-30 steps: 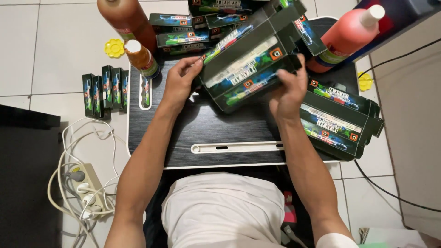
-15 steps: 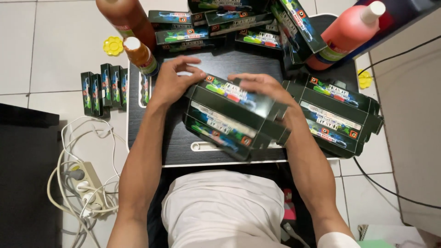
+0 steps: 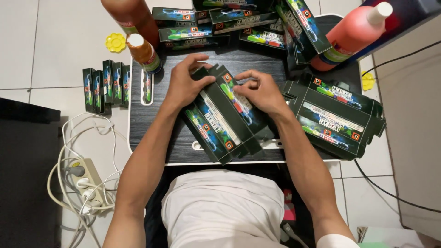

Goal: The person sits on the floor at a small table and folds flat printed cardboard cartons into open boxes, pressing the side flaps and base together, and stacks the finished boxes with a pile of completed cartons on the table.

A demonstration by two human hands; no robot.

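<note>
While both hands (image 3: 183, 87) (image 3: 262, 92) press one carton (image 3: 225, 117), two bottles (image 3: 351, 34) flank.

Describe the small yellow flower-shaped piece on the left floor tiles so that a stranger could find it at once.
Start at the black lap table, then go to its far left corner, where a small orange bottle with a white cap stands. On the white floor tile just beyond lies the flat yellow flower-shaped piece. Unlike the dark boxes nearby, it is bright and round.
</note>
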